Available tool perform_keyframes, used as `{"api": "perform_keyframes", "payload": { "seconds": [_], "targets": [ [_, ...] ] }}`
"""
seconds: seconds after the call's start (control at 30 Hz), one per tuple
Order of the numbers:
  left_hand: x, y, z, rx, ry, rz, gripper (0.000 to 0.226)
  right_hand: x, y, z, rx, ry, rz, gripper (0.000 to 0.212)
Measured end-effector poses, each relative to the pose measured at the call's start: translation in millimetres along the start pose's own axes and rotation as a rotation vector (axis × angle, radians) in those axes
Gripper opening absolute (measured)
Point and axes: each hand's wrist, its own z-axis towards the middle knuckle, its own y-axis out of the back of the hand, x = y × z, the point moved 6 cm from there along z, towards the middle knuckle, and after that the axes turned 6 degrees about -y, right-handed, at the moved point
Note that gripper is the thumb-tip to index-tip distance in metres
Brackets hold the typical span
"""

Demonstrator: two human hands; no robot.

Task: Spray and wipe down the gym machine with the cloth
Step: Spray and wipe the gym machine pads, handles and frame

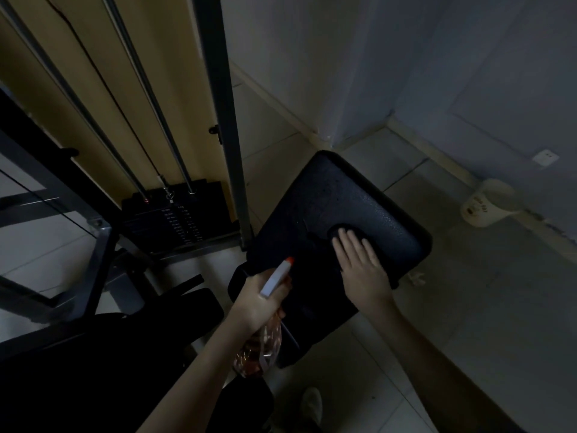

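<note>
Right hand [362, 270] lies flat, fingers straight and together, palm pressing on a dark cloth [338, 230]. Left hand [259, 303] has its fingers curled round the neck of a clear plastic spray bottle [275, 277]. Pale tiled floor [468, 292] runs under everything. Grey steel machine frame [224, 120] rises at upper left, with two slim guide rods running down into a black weight stack [175, 220] at its foot. Black padded rectangular seat [337, 195] sits just right of the frame. Glossy speckles show on it beyond the cloth. The bottle hangs over the seat's near left edge, its white trigger head and orange nozzle tip aimed at the pad and its body holding an orange tint. The cloth rests near the seat's middle, with only its far edge visible past the fingertips.
</note>
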Motion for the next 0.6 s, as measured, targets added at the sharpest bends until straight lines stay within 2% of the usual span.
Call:
{"api": "perform_keyframes", "payload": {
  "seconds": [0.1, 0.17, 0.27, 0.4, 0.53, 0.6],
  "targets": [
    [-6, 2, 5, 0.002, -0.016, -0.035, 0.035, -9, 0, -12, 0.013, 0.017, -0.05, 0.059],
    [-7, 5, 8, -0.003, -0.023, -0.041, 0.036, -18, 11, -2, -0.02, -0.007, -0.078, 0.059],
    [-10, 11, 12, -0.029, -0.03, -0.022, 0.024, -25, 34, 41, -0.085, -0.077, -0.09, 0.06],
    [-5, 19, 16, -0.07, -0.042, 0.012, 0.013, -10, 41, 83, -0.034, -0.195, -0.046, 0.074],
    [-1, 26, 21, -0.126, -0.024, 0.09, 0.039, 25, 11, 77, 0.074, 0.025, -0.075, 0.077],
    [-3, 27, 24, -0.132, -0.045, 0.116, 0.032, 37, 1, 67, 0.151, 0.123, -0.085, 0.079]
  ]
}}
